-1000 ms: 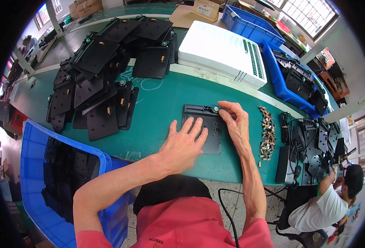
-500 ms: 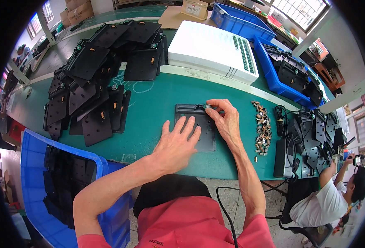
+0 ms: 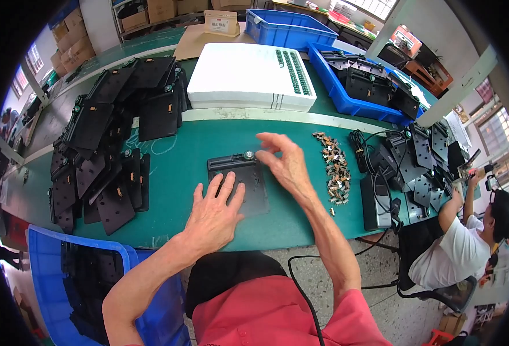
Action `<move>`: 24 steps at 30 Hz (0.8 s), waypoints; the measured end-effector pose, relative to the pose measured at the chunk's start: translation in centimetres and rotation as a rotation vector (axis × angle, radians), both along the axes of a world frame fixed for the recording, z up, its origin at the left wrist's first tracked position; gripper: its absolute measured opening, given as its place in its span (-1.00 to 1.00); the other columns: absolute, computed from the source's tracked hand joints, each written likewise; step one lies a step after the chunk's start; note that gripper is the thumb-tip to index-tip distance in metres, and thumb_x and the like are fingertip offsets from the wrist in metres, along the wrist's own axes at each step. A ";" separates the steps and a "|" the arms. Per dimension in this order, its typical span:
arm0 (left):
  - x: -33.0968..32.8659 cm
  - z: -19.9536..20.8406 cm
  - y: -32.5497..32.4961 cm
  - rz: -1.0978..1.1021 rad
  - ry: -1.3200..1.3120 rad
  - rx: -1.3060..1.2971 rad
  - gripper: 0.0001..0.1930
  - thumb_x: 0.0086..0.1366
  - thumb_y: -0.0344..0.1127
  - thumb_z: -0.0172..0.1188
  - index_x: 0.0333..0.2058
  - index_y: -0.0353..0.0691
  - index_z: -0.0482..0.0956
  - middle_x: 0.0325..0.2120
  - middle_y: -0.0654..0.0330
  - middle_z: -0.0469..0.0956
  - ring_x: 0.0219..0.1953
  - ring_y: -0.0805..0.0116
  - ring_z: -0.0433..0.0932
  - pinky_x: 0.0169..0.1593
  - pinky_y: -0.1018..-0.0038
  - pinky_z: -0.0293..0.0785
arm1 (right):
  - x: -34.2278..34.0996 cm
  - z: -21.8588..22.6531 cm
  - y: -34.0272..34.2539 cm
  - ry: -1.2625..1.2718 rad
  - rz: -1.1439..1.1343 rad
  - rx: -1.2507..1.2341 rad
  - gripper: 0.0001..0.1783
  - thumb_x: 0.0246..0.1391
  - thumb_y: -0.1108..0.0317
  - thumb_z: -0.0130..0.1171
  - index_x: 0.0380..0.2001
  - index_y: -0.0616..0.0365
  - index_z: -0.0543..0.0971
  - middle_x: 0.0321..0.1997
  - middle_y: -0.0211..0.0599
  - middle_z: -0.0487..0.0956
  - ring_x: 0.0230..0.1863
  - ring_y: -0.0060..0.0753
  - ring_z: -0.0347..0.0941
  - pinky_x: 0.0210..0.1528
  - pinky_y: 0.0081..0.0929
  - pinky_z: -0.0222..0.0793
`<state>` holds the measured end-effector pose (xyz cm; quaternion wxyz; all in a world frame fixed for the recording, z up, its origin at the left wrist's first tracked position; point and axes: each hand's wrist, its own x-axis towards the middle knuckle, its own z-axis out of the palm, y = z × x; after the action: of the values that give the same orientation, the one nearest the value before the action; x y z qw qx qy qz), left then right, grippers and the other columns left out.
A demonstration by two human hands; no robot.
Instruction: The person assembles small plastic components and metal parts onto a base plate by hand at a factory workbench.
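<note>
A flat black plastic panel (image 3: 253,187) with a raised bar along its far edge lies on the green table in front of me. My left hand (image 3: 213,216) rests on the panel's near left part, fingers spread, hiding some of it. A small round green-and-metal part (image 3: 249,155) sits at the far right corner of the panel. Just right of that part is my right hand (image 3: 289,167), thumb and fingers apart and nothing visible between them. Small metal and brown components (image 3: 336,170) lie in a loose heap to the right of this hand.
Similar black panels (image 3: 116,190) are stacked at the left. Behind stands a white foam tray (image 3: 237,75) with rows of green round parts, beside a blue crate (image 3: 346,106). A blue bin (image 3: 47,277) is at lower left. Cables and a black adapter (image 3: 376,210) lie right, near a seated co-worker (image 3: 459,245).
My right hand has let go of the round part at the panel's corner and opened slightly to its right. The left hand stays on the panel. The whole view has shifted.
</note>
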<state>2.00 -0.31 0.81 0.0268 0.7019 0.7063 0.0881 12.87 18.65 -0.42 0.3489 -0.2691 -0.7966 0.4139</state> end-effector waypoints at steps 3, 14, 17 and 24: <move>-0.1 -0.5 -0.4 0.008 -0.003 0.008 -0.40 0.25 -0.23 0.21 0.21 -0.35 0.30 0.28 -0.21 0.16 0.30 -0.19 0.16 0.18 -0.26 0.20 | 2.1 1.6 3.1 -0.214 -0.145 0.343 -0.73 -0.02 0.45 0.24 -0.18 0.14 0.65 -0.20 -0.11 0.60 -0.22 -0.08 0.57 -0.14 -0.21 0.48; 0.1 -0.3 0.0 0.011 0.032 -0.006 -0.38 0.25 -0.17 0.23 0.22 -0.28 0.30 0.30 -0.13 0.12 0.30 -0.13 0.14 0.20 -0.17 0.23 | 5.5 -0.7 10.4 -0.635 -0.395 0.519 -0.82 0.00 0.41 0.18 -0.28 0.10 0.67 -0.18 -0.15 0.58 -0.09 0.02 0.49 -0.10 -0.07 0.45; 0.1 -0.4 -0.1 0.015 0.031 -0.006 -0.38 0.25 -0.17 0.23 0.23 -0.28 0.30 0.30 -0.13 0.12 0.30 -0.12 0.14 0.20 -0.17 0.23 | 5.1 -0.4 9.2 -0.598 -0.342 0.494 -0.86 -0.01 0.41 0.19 -0.34 0.13 0.65 -0.22 -0.14 0.58 -0.11 0.03 0.48 -0.13 -0.07 0.43; 0.1 -0.5 0.0 0.021 0.036 -0.003 -0.38 0.24 -0.17 0.23 0.22 -0.28 0.31 0.30 -0.12 0.12 0.31 -0.12 0.14 0.20 -0.17 0.23 | 5.2 -0.1 5.9 -0.463 -0.193 0.520 -0.91 -0.02 0.43 0.22 -0.42 0.20 0.56 -0.32 -0.14 0.59 -0.17 0.01 0.47 -0.17 -0.09 0.40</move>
<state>2.10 -0.30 0.35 0.0142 0.6960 0.7140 0.0744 18.08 24.57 -0.48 0.2537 -0.3319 -0.9041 0.0906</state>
